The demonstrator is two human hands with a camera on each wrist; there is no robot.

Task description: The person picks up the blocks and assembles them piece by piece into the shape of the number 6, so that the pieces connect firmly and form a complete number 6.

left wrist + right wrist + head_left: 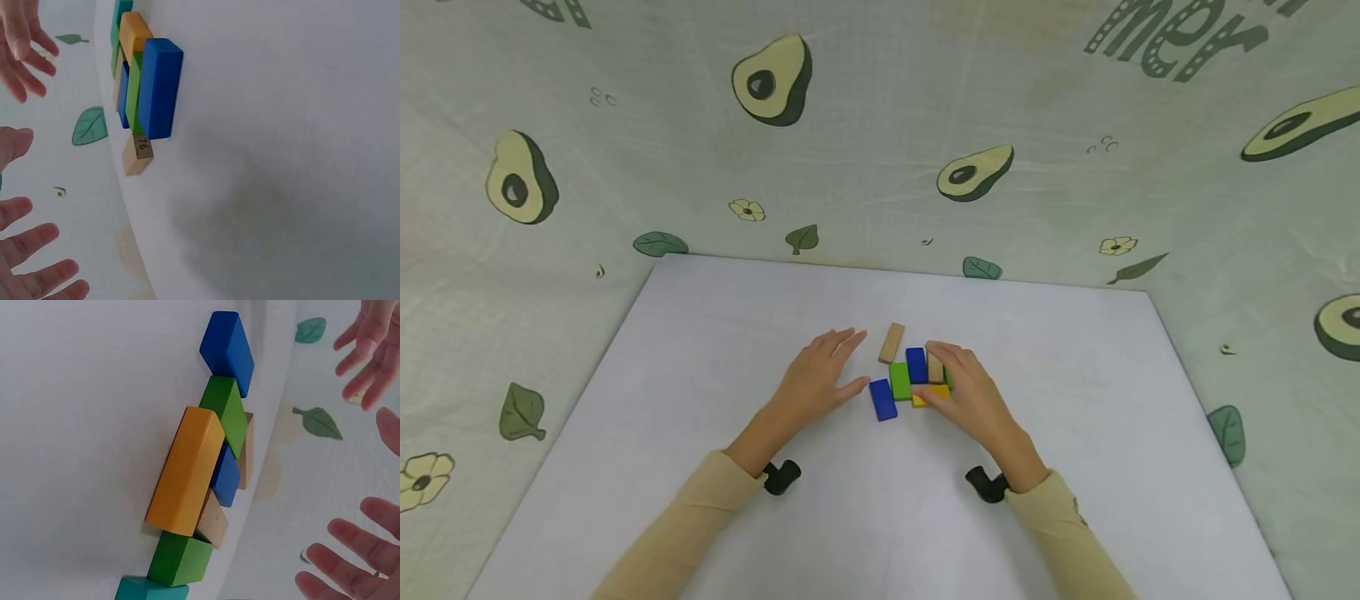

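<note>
Several blocks lie grouped on the white table. The left hand (808,379), fingers spread, is left of a blue block (883,400); its thumb tip is close to it. Over the group's right side hovers the right hand (973,396), fingers apart, partly covering a yellow block (931,398), a wooden block (935,369) and a green block (948,379). Between lie a light green block (900,381) and another blue block (917,365). In the right wrist view, the right hand (356,562) holds nothing, and a teal block (150,590) shows at the bottom.
A separate wooden block (891,342) lies behind the light green one. The white table (700,308) ends at a pale cloth (865,108) with avocado prints, which rises behind it and hangs at both sides. Black devices (782,477) are at both wrists.
</note>
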